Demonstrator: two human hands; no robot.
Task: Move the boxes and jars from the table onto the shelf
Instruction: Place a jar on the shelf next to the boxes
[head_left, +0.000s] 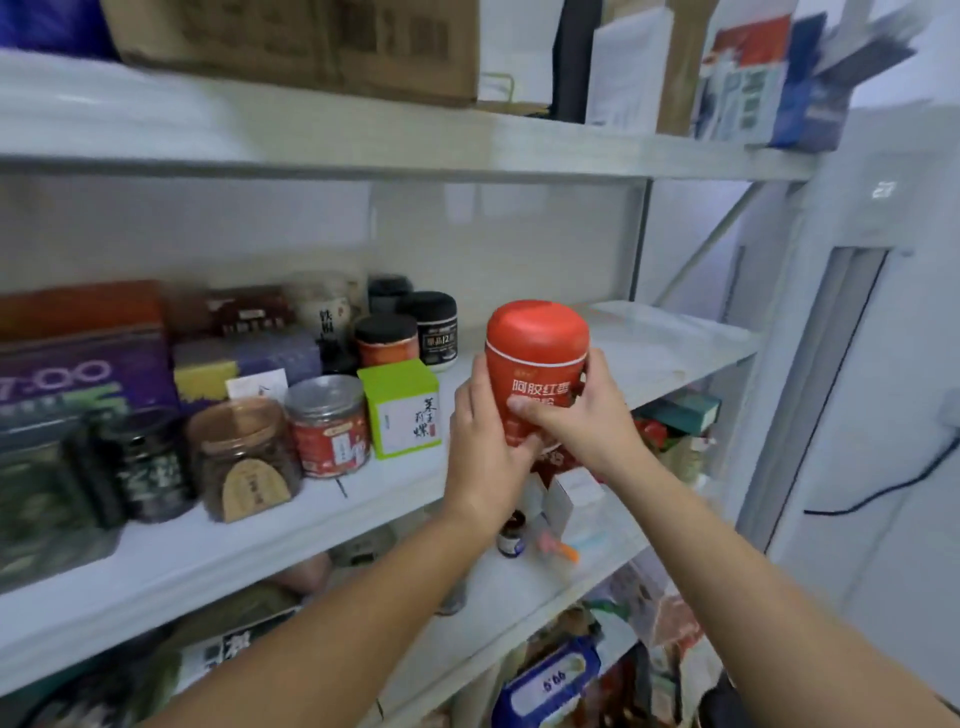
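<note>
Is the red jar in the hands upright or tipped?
Upright: the red jar has its lid on top; the left hand and right hand grip its sides.

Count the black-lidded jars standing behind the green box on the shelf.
3: an orange-labelled jar right behind the green box, a black-labelled jar to its right, and a third jar farther back. More may be hidden behind other items.

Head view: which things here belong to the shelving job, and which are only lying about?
Job: tall red plastic jar, gripped by left hand and right hand; white middle shelf; green square box already shelved.
Lying about: brown cardboard box above; small dark bottle below; black cable.
</note>
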